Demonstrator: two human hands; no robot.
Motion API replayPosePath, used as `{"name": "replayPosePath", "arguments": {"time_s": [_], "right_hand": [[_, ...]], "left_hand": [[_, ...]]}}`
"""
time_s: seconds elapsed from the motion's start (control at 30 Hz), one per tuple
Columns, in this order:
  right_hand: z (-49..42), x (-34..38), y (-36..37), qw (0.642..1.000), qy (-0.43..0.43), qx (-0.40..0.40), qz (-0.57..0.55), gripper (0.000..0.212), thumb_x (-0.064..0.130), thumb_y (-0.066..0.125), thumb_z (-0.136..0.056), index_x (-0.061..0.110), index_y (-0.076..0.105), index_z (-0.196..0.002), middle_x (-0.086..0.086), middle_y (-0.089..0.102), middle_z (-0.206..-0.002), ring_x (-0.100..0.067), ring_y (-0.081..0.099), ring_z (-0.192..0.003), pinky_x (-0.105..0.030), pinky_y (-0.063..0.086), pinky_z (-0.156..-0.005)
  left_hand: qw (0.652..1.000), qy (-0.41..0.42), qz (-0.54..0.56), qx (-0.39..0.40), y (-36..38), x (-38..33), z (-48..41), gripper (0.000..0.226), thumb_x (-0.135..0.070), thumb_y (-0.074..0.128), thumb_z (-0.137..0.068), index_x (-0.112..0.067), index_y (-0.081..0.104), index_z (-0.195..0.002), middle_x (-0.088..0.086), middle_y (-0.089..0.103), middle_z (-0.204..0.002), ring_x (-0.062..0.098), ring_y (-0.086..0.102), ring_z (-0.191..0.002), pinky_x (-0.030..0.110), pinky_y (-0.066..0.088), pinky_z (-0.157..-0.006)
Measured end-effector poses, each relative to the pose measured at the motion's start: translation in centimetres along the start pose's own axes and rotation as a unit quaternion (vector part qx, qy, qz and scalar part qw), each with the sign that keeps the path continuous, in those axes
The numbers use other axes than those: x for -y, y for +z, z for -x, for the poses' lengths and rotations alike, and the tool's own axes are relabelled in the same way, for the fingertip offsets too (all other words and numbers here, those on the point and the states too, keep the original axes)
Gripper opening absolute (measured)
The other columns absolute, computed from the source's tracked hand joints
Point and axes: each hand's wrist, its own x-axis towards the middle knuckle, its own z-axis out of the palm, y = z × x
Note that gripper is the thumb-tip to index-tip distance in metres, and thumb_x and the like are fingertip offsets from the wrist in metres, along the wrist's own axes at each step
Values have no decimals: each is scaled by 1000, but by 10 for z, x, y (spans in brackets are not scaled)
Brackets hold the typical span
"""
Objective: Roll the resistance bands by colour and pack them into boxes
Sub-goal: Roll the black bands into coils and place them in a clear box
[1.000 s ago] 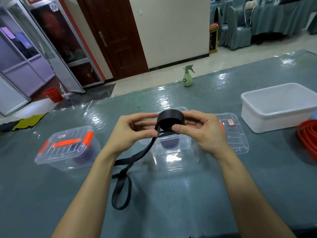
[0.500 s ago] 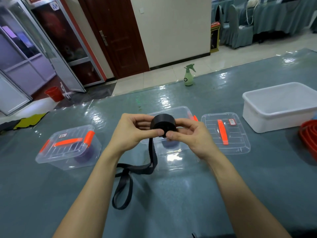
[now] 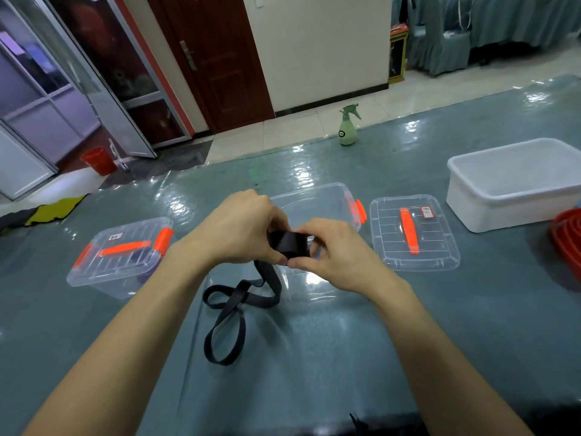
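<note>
hands: left hand [image 3: 239, 228] and right hand [image 3: 333, 250] both pinch black band roll [image 3: 288, 245] above desk [image 3: 345, 341] centre | risk: loose tail [image 3: 231, 313] twisted on desk, may wind crooked or let the roll spring open

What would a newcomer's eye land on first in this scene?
First, the two hands at centre, left hand and right hand, gripping a partly rolled black band whose loose tail loops on the grey table. Next, the orange-latched clear boxes: a closed box at left, an open box behind the hands, a lid to its right, then a white tub.
</note>
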Motion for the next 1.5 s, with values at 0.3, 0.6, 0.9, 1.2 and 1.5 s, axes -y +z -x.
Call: {"name": "replayPosePath", "arguments": {"time_s": [0.3, 0.6, 0.9, 1.2, 1.5], "right_hand": [[-2, -9, -22, 896, 25, -104, -431, 35, 11, 94, -78, 18, 83, -110, -19, 81, -100, -33, 79, -76, -35, 65, -74], [5, -19, -17, 935, 92, -21, -343, 66, 39, 101, -67, 38, 74, -127, 5, 76, -125, -35, 81, -77, -40, 64, -67], [3, 0, -10, 998, 32, 7, 45, 36, 33, 94, -81, 18, 80, -110, 4, 67, -92, -12, 63, -71, -44, 53, -92], [4, -12, -27, 962, 26, -103, -250, 32, 13, 96, -78, 26, 80, -103, 10, 75, -80, -10, 65, -66, -21, 57, -68], [1, -22, -15, 869, 32, -79, -487, 36, 13, 89, -83, 15, 78, -117, -9, 78, -118, -32, 78, -97, -33, 64, -80]], "left_hand": [[839, 4, 532, -115, 31, 14, 8, 48, -29, 103, -67, -43, 85, -109, -7, 85, -108, 12, 81, -106, 19, 60, -92], [883, -33, 447, -136, 34, 15, 3, 37, -32, 105, -64, -31, 88, -98, -7, 85, -91, 11, 83, -88, 20, 64, -83], [995, 22, -95, 3, -1, -12, -10, 38, -59, 87, -70, -34, 83, -98, -10, 80, -84, 17, 72, -82, 38, 59, -74], [907, 1, 415, -67, 5, 22, -1, 49, -37, 103, -67, -31, 84, -112, -7, 85, -105, 10, 81, -102, 24, 62, -94], [815, -8, 562, -137, 34, 2, -2, 39, -27, 103, -68, -28, 88, -104, 4, 86, -98, 17, 84, -91, 22, 63, -82]]}}
